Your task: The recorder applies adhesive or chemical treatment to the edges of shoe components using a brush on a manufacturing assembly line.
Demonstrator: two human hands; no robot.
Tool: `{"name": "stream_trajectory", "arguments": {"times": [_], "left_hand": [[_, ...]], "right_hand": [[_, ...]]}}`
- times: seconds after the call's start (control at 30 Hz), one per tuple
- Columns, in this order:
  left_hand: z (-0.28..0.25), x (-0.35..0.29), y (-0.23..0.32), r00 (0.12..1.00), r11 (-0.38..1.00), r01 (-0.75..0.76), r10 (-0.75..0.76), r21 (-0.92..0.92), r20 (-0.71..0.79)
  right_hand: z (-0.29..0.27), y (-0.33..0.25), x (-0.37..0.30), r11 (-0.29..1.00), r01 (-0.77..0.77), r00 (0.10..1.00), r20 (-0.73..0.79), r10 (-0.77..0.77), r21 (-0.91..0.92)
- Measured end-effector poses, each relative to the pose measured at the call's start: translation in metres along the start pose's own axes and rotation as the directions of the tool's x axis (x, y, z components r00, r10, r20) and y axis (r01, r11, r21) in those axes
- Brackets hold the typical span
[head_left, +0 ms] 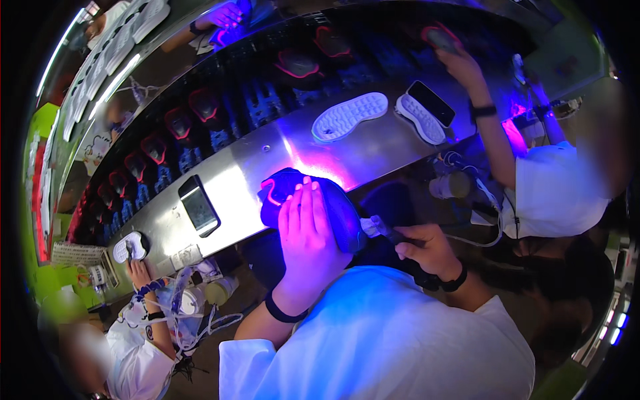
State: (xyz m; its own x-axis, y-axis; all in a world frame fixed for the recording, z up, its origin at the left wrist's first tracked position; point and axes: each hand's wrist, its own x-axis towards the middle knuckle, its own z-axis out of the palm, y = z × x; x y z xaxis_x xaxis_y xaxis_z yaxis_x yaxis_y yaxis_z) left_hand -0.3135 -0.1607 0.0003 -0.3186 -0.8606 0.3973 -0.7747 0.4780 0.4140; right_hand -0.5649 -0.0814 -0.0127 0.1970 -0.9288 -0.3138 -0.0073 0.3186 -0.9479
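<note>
A dark shoe upper (pixel 345 217) with a red-lit edge is tilted in front of my body, at the near edge of the metal bench. My left hand (pixel 308 230) grips it, fingers laid along its side and pointing away from me. Just to its right, my right hand (pixel 430 248) is closed round the dark handle of a brush (pixel 375 227). The brush's pale bristles are at the near right end of the shoe upper; whether they touch it I cannot tell. Violet light falls on my left hand and the shoe upper.
On the metal bench (pixel 267 148) lie a white shoe sole (pixel 350 117), another sole (pixel 421 120) beside a dark phone (pixel 431 103), and a second phone (pixel 199 207). Behind runs a rack of dark shoe uppers (pixel 299 63). Co-workers sit left and right; a container (pixel 450 185) stands below the bench.
</note>
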Motion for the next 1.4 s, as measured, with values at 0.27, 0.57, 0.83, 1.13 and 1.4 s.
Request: {"name": "stream_trajectory", "arguments": {"times": [0.27, 0.57, 0.83, 1.13, 1.4], "left_hand": [[0.017, 0.035, -0.001, 0.999, 1.0, 0.006, -0.005, 0.025, -0.046], [0.006, 0.071, -0.027, 0.999, 0.988, 0.051, -0.05, -0.142, 0.015], [-0.004, 0.092, -0.055, 0.989, 0.973, 0.147, -0.142, -0.176, 0.039], [-0.017, 0.062, -0.107, 0.938, 0.994, 0.109, -0.105, 0.007, 0.33], [-0.025, 0.019, -0.087, 0.903, 0.694, 0.394, -0.17, -0.602, 0.396]], "right_hand": [[0.005, -0.064, 0.005, 0.852, 0.119, 0.944, -0.21, -0.256, -0.509], [-0.016, -0.083, 0.057, 0.647, 0.272, 0.905, -0.04, -0.424, -0.712], [-0.013, -0.092, 0.115, 0.499, 0.379, 0.848, 0.077, -0.524, -0.779], [-0.014, -0.027, 0.153, 0.996, 0.038, 0.999, 0.012, -0.037, -0.084], [0.001, -0.119, 0.156, 0.873, 0.351, 0.936, 0.166, -0.312, -0.338]]}}
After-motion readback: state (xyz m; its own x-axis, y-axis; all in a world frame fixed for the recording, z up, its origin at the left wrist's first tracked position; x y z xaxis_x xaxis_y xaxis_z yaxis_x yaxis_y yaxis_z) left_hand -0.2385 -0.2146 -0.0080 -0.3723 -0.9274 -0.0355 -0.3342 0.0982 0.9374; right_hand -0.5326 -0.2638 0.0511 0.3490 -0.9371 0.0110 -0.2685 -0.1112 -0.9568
